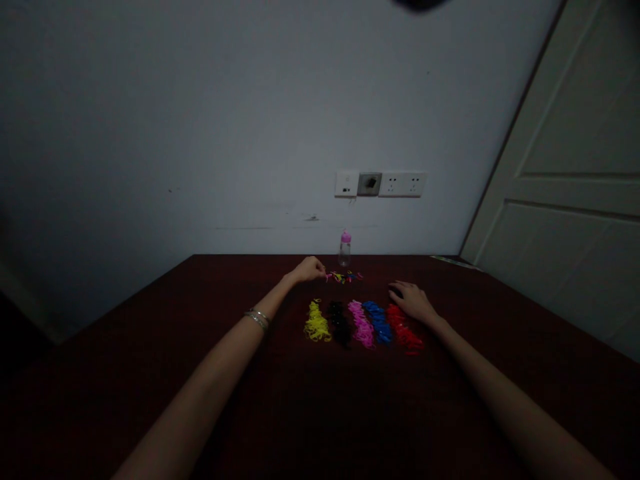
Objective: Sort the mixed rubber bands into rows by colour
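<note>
From my remote seat I read the work in hand as fine handling at the small mixed-colour cluster of thin, stringy loops (343,277), on the far part of the dark reddish table (320,413). I have the left hand (311,269) at that cluster's left end, fingers curled in and tips drawn close together beside a pink bit. I cannot tell whether the tips have hold of it or only touch it. My right hand (413,303) is palm down on the table, fingers loosely spread and slightly bent, with nothing seen in its grasp. It lies just beside the far end of the red pile of loops (403,330); I can't make out contact.

Nearer me, left to right, lie the yellow pile (317,323), the black pile (341,323), the pink pile (361,325), the blue pile (379,323) and then the red one. A clear bottle with a pink top (345,250) stands upright beyond the cluster, near the wall. As I judge it, any move with pieces this small calls for a light fingertip pinch, taking care not to drag neighbouring loops.
</note>
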A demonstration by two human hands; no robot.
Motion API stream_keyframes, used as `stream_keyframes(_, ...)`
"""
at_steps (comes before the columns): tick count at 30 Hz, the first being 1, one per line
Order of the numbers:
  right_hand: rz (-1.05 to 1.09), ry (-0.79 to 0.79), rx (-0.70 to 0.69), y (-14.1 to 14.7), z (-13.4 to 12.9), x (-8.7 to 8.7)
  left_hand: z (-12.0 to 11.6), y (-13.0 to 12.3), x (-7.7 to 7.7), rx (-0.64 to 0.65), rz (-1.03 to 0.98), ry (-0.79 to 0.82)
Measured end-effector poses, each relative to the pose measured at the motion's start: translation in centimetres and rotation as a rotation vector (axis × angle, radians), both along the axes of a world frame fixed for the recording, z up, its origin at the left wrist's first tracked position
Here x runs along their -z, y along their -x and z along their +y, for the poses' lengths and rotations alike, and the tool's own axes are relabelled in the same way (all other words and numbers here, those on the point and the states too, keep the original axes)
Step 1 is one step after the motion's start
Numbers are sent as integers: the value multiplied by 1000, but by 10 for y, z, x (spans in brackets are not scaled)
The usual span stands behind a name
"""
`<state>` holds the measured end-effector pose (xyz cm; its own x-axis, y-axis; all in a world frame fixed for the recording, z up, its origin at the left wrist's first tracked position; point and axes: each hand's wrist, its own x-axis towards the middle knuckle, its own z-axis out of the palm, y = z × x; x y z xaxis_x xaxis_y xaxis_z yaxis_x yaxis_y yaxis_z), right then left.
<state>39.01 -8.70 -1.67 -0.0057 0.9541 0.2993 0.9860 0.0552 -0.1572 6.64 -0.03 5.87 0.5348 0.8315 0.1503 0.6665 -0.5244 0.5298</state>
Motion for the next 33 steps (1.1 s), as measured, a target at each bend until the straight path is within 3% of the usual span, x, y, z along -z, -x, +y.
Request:
stream_keyframes(9, 6, 5, -4, -1, 1, -1, -6, 0, 15, 33, -224, 46)
stream_keyframes(16, 21, 18, -36, -6, 4, -1, -10, 3, 12, -11, -236, 35)
stream_keyframes(21, 115, -118, -101, -3, 5, -24, -10, 3, 12, 7, -278, 37)
stream_keyframes(25, 227, -220, -315, 25, 3, -51, -9, 2, 11, -3, -286, 16)
stream_keyframes(28, 270, -198, -452, 57, 4, -63, -10, 0, 11, -8, -292, 25)
stream_keyframes(33, 234, -36, -473, 101, 13, -69, -17, -2, 8, -26, -299, 39)
